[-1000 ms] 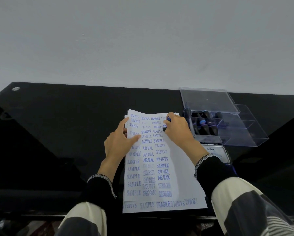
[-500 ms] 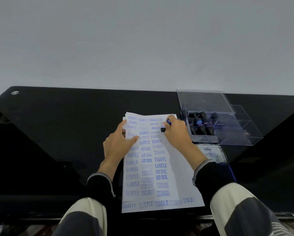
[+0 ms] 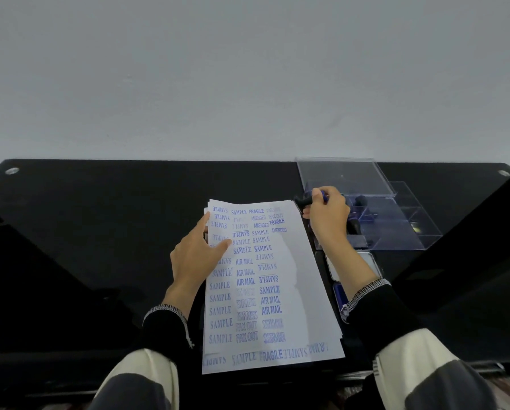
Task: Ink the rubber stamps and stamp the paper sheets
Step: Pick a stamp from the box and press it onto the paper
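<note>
Taking the stack of paper sheets (image 3: pixel 265 291) as the landmark: it lies on the dark counter (image 3: pixel 85 232), long axis running away from the person, its top sheet crowded with blue imprints except for a bare strip down its right side. On the stack's left edge rests the left hand (image 3: pixel 196 255), fingers straight and spread, pinning the sheets flat. Just past the stack's far right corner, the right hand (image 3: pixel 326 216) pinches a rubber stamp (image 3: pixel 307 200) by its handle, the stamp lying roughly crosswise with its dark end pointing back toward the paper. Right of that corner stands the clear stamp case (image 3: pixel 395 220), lid up, more stamps inside. The ink pad (image 3: pixel 363 261) sits beside the stack's right edge, under the right forearm, nearer the person. So the right hand is nearer both; I judge the stamp is headed either to the case or back to the pad.
</note>
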{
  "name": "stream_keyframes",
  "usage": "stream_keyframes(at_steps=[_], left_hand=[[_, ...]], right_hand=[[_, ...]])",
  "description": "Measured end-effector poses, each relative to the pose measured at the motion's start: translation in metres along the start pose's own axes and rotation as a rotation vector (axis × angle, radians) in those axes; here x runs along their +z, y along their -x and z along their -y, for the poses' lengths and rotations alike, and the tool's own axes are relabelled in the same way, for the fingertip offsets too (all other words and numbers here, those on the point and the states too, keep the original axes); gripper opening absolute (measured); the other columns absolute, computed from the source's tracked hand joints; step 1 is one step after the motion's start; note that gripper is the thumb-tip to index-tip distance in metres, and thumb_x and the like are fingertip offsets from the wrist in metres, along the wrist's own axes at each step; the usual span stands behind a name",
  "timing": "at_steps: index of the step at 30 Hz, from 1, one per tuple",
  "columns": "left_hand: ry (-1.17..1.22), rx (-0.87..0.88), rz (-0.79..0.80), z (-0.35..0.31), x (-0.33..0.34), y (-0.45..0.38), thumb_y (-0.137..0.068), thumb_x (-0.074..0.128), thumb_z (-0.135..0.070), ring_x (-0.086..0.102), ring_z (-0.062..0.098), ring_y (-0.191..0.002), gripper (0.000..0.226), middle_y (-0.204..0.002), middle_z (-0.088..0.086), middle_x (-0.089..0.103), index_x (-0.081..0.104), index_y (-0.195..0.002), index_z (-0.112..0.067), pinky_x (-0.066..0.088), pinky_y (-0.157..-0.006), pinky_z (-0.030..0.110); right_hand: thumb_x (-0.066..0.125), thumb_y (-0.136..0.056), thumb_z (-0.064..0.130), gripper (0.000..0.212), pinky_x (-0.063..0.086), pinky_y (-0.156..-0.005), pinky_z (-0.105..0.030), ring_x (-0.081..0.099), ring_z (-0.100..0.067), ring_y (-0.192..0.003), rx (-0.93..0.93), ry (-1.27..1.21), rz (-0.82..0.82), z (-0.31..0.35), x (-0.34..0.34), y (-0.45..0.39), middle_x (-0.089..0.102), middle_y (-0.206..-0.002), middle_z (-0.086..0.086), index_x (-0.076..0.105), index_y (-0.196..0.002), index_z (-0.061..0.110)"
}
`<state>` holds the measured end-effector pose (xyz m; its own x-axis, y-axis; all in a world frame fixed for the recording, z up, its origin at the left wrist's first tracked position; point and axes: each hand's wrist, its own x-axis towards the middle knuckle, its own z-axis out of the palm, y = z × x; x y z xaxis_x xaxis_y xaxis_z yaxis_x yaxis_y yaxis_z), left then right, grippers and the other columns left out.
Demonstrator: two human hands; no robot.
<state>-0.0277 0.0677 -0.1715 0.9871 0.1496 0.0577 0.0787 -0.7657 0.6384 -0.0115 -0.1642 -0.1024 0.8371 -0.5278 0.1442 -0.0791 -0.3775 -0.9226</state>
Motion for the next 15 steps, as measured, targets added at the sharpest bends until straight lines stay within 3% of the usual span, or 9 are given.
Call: stream_keyframes(at_steps=[4, 7, 11, 15], left_hand=[[0.008, 0.011, -0.022, 0.001, 0.0, 0.0, -0.085, 0.066, -0.049, 0.06, 0.008, -0.102, 0.073, -0.127, -0.012, 0.059, 0.032, -0.148, -0.032, 0.045, -0.081, 0.032], [0.024, 0.026, -0.024, 0.0, -0.001, 0.001, -0.086, 0.066, -0.046, 0.054, 0.004, -0.091, 0.071, -0.121, -0.014, 0.056, 0.033, -0.147, -0.032, 0.041, -0.076, 0.027], [0.027, 0.055, -0.032, 0.002, -0.001, 0.001, -0.085, 0.067, -0.044, 0.058, 0.007, -0.1, 0.067, -0.133, -0.01, 0.049, 0.039, -0.144, -0.028, 0.042, -0.079, 0.029], [0.029, 0.093, -0.094, 0.0, 0.0, 0.007, -0.085, 0.07, -0.038, 0.05, 0.002, -0.096, 0.057, -0.137, -0.009, 0.041, 0.05, -0.136, -0.024, 0.04, -0.074, 0.025]], right_hand=[[0.043, -0.1, 0.018, 0.015, 0.05, -0.049, -0.012, 0.059, -0.013, -0.06, 0.141, -0.196, -0.113, -0.005, -0.007, -0.003, 0.06, -0.078, -0.006, 0.055, -0.096, 0.009], [0.043, -0.101, 0.019, 0.017, 0.053, -0.051, -0.014, 0.059, -0.012, -0.056, 0.174, -0.234, -0.125, -0.007, -0.012, 0.0, 0.058, -0.07, -0.002, 0.055, -0.097, 0.008], [0.045, -0.101, 0.023, 0.016, 0.056, -0.063, -0.022, 0.061, -0.013, -0.062, 0.173, -0.264, -0.102, -0.009, -0.019, 0.006, 0.061, -0.076, 0.0, 0.056, -0.096, 0.013], [0.048, -0.1, 0.025, 0.018, 0.045, -0.049, -0.009, 0.054, -0.005, -0.057, 0.089, -0.247, -0.044, -0.008, -0.04, 0.019, 0.057, -0.069, 0.003, 0.058, -0.095, 0.011]])
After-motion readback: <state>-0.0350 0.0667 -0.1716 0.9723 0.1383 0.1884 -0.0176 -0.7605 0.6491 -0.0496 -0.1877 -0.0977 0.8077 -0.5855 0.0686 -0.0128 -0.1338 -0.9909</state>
